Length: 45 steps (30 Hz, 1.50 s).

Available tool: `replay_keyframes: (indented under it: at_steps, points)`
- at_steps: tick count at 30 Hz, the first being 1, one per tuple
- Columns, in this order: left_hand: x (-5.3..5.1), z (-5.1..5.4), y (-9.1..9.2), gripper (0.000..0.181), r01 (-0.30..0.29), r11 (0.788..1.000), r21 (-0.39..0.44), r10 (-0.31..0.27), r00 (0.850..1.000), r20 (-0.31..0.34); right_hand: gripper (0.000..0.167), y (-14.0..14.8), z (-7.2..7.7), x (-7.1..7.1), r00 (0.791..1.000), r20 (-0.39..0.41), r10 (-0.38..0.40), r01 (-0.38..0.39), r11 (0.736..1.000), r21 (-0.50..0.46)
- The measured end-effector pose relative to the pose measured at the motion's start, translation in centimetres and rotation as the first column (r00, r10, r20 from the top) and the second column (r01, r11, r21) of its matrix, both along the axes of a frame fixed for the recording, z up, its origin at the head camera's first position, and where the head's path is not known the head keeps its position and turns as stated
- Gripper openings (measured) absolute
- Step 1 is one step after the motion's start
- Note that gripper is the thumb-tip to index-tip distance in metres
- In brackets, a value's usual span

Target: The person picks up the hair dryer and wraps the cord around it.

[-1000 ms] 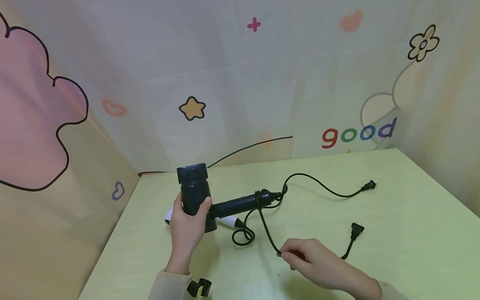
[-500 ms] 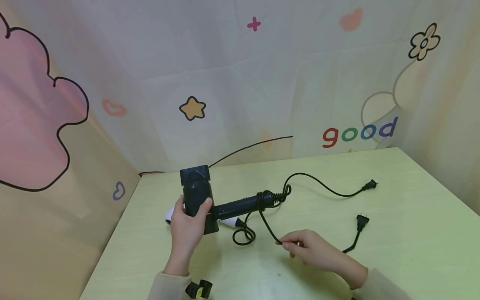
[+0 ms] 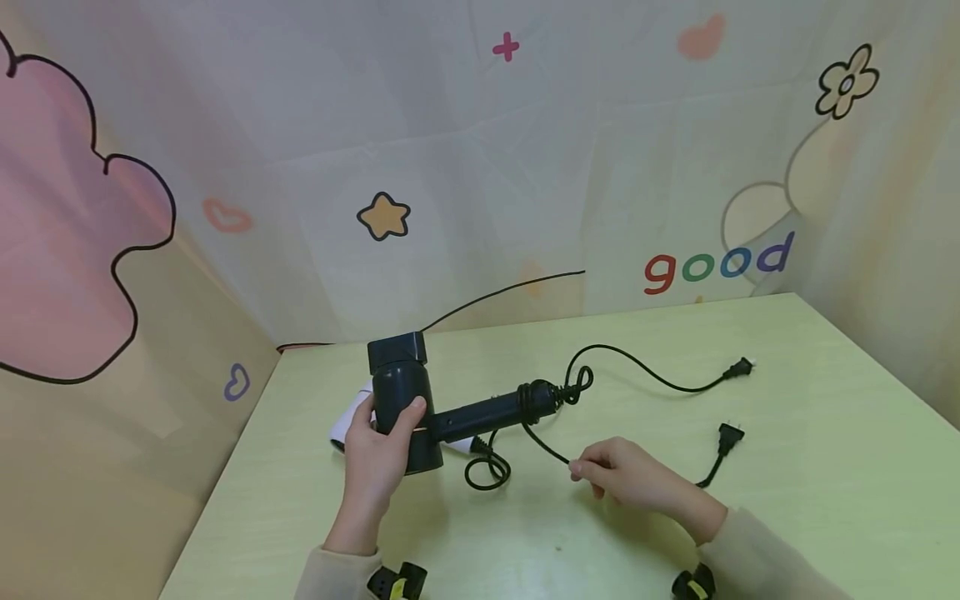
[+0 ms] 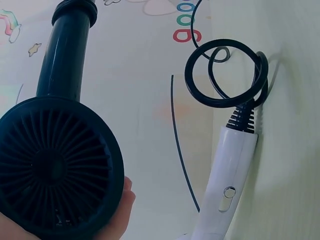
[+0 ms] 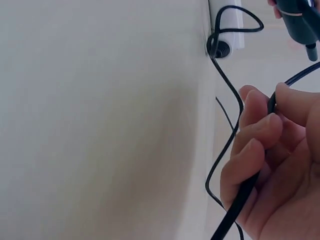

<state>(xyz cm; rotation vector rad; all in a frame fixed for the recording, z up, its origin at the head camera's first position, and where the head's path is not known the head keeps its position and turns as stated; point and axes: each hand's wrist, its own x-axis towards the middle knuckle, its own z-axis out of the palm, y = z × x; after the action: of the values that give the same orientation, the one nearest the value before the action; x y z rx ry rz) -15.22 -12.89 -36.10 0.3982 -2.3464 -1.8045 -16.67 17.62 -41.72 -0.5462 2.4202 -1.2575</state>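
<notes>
A dark hair dryer (image 3: 402, 392) is gripped round its barrel by my left hand (image 3: 372, 467), its handle pointing right. Black cord is looped round the handle's end (image 3: 537, 402). My right hand (image 3: 637, 477) pinches that cord to the right of the handle; in the right wrist view the cord (image 5: 239, 200) runs between thumb and curled fingers. Behind the dark dryer lies a white hair dryer (image 3: 459, 445), partly hidden. The left wrist view shows the dark dryer's vented end (image 4: 50, 167) and the white handle (image 4: 227, 175).
The white dryer's cord (image 3: 487, 473) lies coiled on the pale green table (image 3: 262, 517). One plug (image 3: 741, 367) is at the back right, and another plug (image 3: 730, 437) sits nearer, beyond my right forearm. A printed curtain hangs behind the table.
My right hand has moved up and slightly right with the cord, and the stretch between it and the handle is shorter. The dark dryer has shifted slightly right; the nearer plug moved up and right.
</notes>
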Motion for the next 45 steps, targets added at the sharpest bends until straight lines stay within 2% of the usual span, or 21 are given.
replay_keyframes:
  at_steps: [5, 16, 19, 24, 27, 29, 34, 38, 45]
  points:
    - [0.2, 0.3, 0.0, 0.083, 0.020, 1.000, 0.018, -0.020, 1.000, -0.010, 0.031, 0.5, 0.3, -0.8, 1.000, -0.016, -0.009, 0.010, 1.000, 0.021]
    - [0.4, 0.5, -0.1, 0.080, 0.086, 0.996, 0.016, -0.087, 0.996, 0.032, 0.026, 1.3, 0.9, -1.9, 0.996, -0.071, -0.048, 0.053, 0.996, 0.066]
    - [0.4, 0.4, -0.2, 0.080, 0.113, 0.994, 0.008, -0.113, 0.993, 0.032, 0.025, 1.2, 1.2, -2.0, 0.992, -0.099, -0.076, 0.085, 0.993, 0.082]
    - [0.5, 0.4, -0.2, 0.076, 0.145, 0.989, 0.012, -0.145, 0.989, 0.033, 0.021, 1.1, 1.8, -2.1, 0.982, -0.100, -0.157, 0.167, 0.982, 0.093]
    - [0.6, 0.4, -0.2, 0.074, 0.155, 0.988, 0.012, -0.156, 0.987, 0.033, 0.025, 1.1, 2.1, -2.2, 0.975, -0.116, -0.191, 0.202, 0.975, 0.096]
    - [0.7, 0.5, -0.2, 0.073, 0.166, 0.986, 0.009, -0.166, 0.986, 0.026, 0.032, 1.2, 2.3, -2.3, 0.969, -0.163, -0.184, 0.202, 0.974, 0.100]
    - [0.9, 0.5, -0.1, 0.073, 0.195, 0.981, -0.018, -0.194, 0.981, 0.021, 0.037, 1.2, 2.7, -2.5, 0.939, -0.305, -0.158, 0.194, 0.977, 0.090]
    - [0.8, 0.4, -0.1, 0.071, 0.219, 0.975, -0.036, -0.218, 0.976, 0.023, 0.037, 1.1, 3.5, -2.4, 0.923, -0.336, -0.188, 0.220, 0.974, 0.060]
    - [0.8, 0.2, -0.2, 0.074, 0.250, 0.966, -0.071, -0.247, 0.968, 0.051, 0.031, 0.9, 4.0, -2.5, 0.867, -0.424, -0.260, 0.286, 0.958, -0.002]
